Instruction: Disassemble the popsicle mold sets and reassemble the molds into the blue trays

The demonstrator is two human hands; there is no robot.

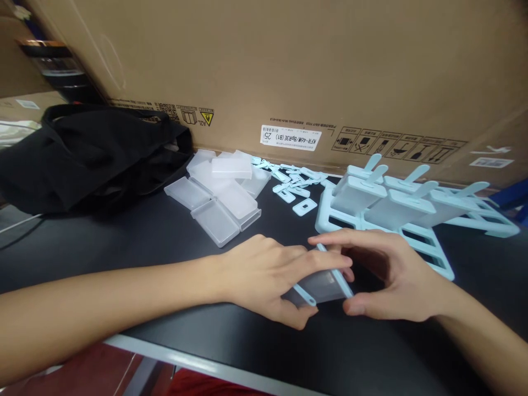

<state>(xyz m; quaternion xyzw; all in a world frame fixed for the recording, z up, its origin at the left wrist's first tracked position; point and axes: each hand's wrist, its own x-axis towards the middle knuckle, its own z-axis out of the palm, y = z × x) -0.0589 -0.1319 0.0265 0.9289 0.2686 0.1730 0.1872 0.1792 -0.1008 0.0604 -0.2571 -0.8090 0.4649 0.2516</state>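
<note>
Above the front part of the table, a translucent popsicle mold point(324, 287) lies tilted between my two hands. My left hand point(266, 275) is closed around its body, and a light-blue stick end with a small hole point(306, 296) shows beneath the fingers. At the mold's other end, my right hand point(398, 269) grips the edges of a light-blue lid point(341, 282) with thumb and fingers. Behind the hands, several loose translucent mold cups point(216, 221) lie in a pile. Small light-blue lid pieces point(305, 207) are scattered beside them.
At the right, a light-blue rack point(330, 220) holds several upright molds point(358, 193) with sticks; another rack point(499, 223) lies behind it. A large cardboard box point(289, 66) walls off the back. The black bag point(91, 154) and a dark bottle point(61, 71) occupy the left.
</note>
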